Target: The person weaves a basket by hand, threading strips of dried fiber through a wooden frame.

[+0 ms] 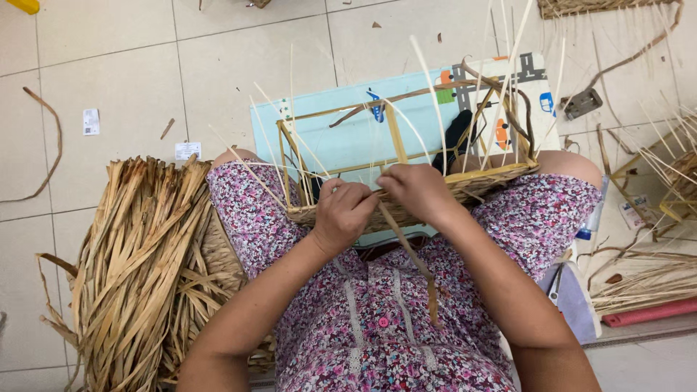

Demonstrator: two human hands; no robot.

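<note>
Your left hand and right hand meet at the near rim of a half-woven basket that rests across your knees, over your flowered dress. Both hands are closed in a pinch: your left hand's fingers are curled around the woven edge and the top of a flat brown fibre strip, and your right hand's fingers press on the same spot from the other side, knuckles almost touching the left hand's. The strip hangs from between your hands, slanting down and to your right across your lap.

The basket is a rectangular frame of pale sticks with only its lower band woven; thin pale stakes stand up out of it and fan outward. A darker brown strand loops across the top of the frame. Beyond the basket, on the tiled floor, lies a light blue mat with coloured car pictures at its far right end.

On your left side a thick bundle of dried fibre strips lies against your leg. On your right, loose fibres and another stick frame lie on the floor, near a red flat object.
</note>
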